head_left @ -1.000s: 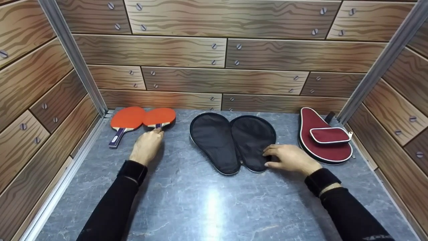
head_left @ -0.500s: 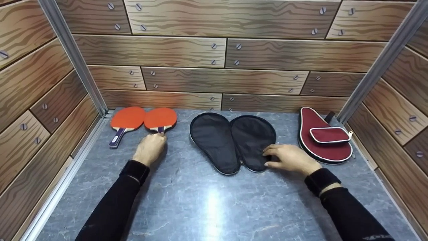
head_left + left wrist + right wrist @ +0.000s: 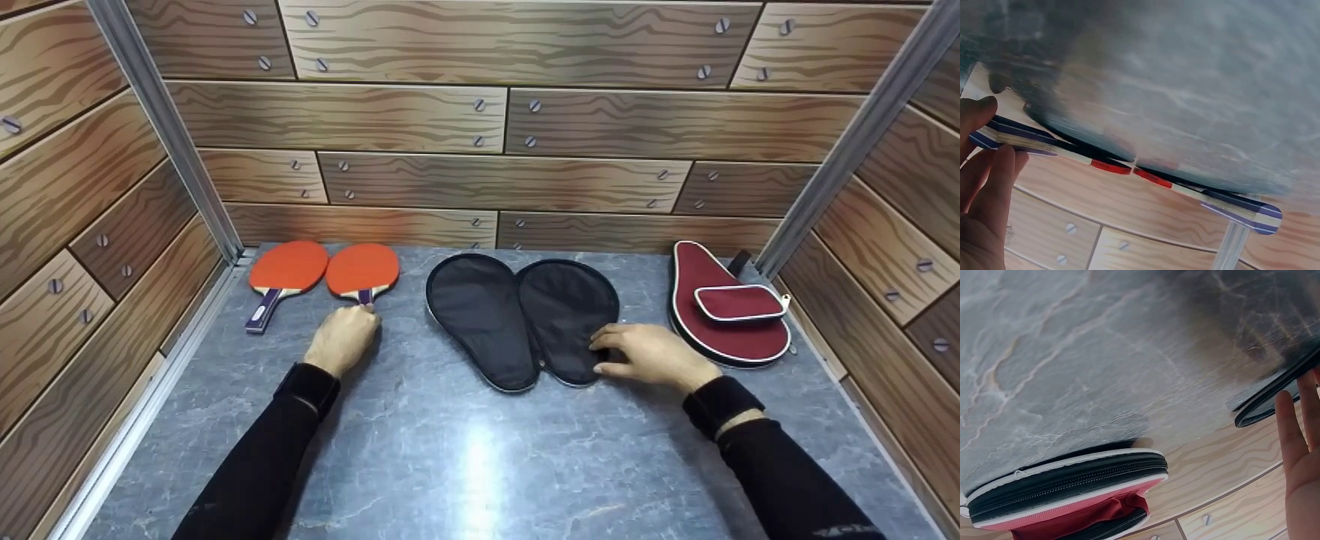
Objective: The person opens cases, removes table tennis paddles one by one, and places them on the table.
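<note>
Left fingers (image 3: 999,183) pinching a paddle handle (image 3: 365,297), straight right fingers (image 3: 1291,433) touching black case (image 3: 568,300), second paddle (image 3: 290,265) bearing unreadable label (image 3: 259,313)

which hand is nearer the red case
Right: the right hand is just left of the red case, at the black case; the left hand grips a paddle farther left.

The left arm (image 3: 259,450) and the right arm (image 3: 791,469) reach forward, and both slant inward. The left hand (image 3: 343,339) has its back turned upward, and the fingers (image 3: 1002,180) are bent toward the thumb in a pinch. The right hand (image 3: 649,356) is relaxed: fingers only slightly curved, thumb standing apart from them.
</note>
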A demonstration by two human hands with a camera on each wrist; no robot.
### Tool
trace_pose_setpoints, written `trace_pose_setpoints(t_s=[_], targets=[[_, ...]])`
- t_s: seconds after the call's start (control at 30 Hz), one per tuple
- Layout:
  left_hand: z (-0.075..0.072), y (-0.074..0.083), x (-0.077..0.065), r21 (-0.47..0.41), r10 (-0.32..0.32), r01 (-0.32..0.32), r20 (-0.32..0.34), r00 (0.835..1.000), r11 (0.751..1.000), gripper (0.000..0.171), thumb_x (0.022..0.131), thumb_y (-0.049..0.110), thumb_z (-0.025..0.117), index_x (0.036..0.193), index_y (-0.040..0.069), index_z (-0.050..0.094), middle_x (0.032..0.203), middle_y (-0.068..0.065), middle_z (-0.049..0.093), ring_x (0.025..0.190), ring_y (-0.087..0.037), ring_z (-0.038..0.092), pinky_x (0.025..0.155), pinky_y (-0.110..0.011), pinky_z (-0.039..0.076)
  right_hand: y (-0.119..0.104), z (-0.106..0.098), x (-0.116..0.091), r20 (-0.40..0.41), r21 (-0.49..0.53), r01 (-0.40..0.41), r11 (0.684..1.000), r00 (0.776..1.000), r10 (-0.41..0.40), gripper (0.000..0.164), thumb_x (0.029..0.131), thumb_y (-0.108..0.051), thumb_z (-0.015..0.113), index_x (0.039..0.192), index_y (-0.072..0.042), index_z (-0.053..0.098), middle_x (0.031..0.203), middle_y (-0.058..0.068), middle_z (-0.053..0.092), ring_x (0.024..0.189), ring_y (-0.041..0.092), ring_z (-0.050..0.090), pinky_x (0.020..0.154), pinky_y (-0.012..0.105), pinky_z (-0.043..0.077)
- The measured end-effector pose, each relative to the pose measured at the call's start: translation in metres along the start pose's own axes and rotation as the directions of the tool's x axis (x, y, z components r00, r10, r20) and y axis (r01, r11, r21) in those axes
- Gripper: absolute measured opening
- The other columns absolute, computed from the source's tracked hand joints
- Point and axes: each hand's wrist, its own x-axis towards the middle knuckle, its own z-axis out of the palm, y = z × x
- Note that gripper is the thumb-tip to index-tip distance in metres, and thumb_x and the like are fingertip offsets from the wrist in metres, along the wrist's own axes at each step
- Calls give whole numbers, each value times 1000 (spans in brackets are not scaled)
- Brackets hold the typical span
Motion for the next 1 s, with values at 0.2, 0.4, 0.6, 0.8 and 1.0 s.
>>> trace_pose_setpoints(t_s=[0.2, 0.4, 0.6, 0.8, 1.0], targets=[[-5, -5, -1, -25, -58, 59, 38, 998, 998, 16, 98, -12, 72, 83, -6, 77, 83, -25, 80, 70, -49, 80, 55, -57, 67, -1, 0, 1, 0, 8, 3, 1000, 1000, -3, 36, 106, -34, 87, 132, -10, 86, 137, 7, 85, 127, 29, 84, 107, 52, 69], [-11, -11, -4, -71, -123, 132, 114, 986, 989, 15, 100, -11, 69, 86, -8, 76, 86, -30, 80, 74, -54, 81, 60, -62, 68, -1, -1, 0, -1, 3, -1, 1000, 1000, 1, 35, 105, -34, 87, 132, -11, 87, 137, 6, 85, 125, 27, 84, 107, 51, 69], [-13, -13, -7, -92, -109, 120, 116, 987, 988, 14, 99, -9, 71, 86, -7, 77, 85, -28, 80, 73, -54, 80, 60, -63, 67, -2, 0, 0, -1, 2, 10, 1000, 1000, -10, 35, 106, -34, 86, 131, -10, 86, 137, 7, 85, 126, 29, 84, 107, 52, 69], [-13, -13, -10, -104, -103, 112, 84, 991, 988, 16, 98, -8, 72, 83, -4, 76, 84, -27, 80, 72, -53, 80, 58, -63, 67, -1, -1, -1, 0, 8, 9, 1000, 1000, -9, 37, 107, -34, 85, 133, -9, 86, 139, 8, 85, 129, 30, 83, 110, 53, 68], [-19, -7, -5, -109, -132, 143, 103, 986, 984, 16, 99, -4, 77, 84, -4, 75, 85, -27, 80, 75, -53, 81, 61, -63, 68, -1, 0, -1, -5, -3, -3, 1000, 1000, 3, 37, 107, -35, 85, 133, -9, 86, 139, 8, 85, 128, 30, 84, 108, 53, 69]])
